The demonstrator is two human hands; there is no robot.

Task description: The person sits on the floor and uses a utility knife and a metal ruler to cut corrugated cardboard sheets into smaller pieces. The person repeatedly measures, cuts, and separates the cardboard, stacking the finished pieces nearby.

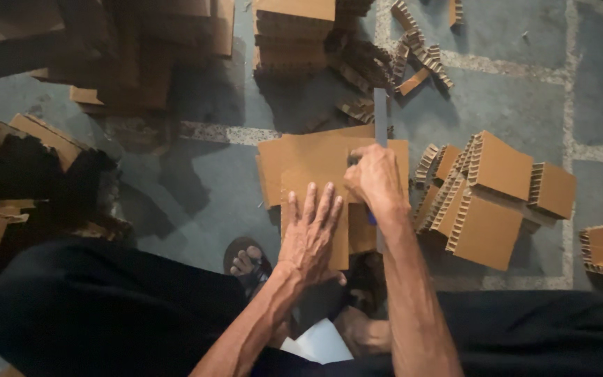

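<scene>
A flat cardboard sheet [315, 157] was laid on the stone floor [511, 91], at the centre of the view. The left hand [310, 234] was pressed flat on it, the fingers spread, nothing grasped. The right hand [375, 178] was clenched around a small tool, mostly hidden, beside a long metal ruler [380, 115] pointing to 12 o'clock. Cut corrugated pieces [486, 199] were piled at 3 o'clock, a cardboard stack [293, 35] at 12 o'clock.

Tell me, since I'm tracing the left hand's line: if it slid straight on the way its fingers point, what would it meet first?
The left hand lies flat on the cardboard sheet, fingers pointing away. It would likely cross more sheet, then bare floor, then the cardboard stack.
</scene>
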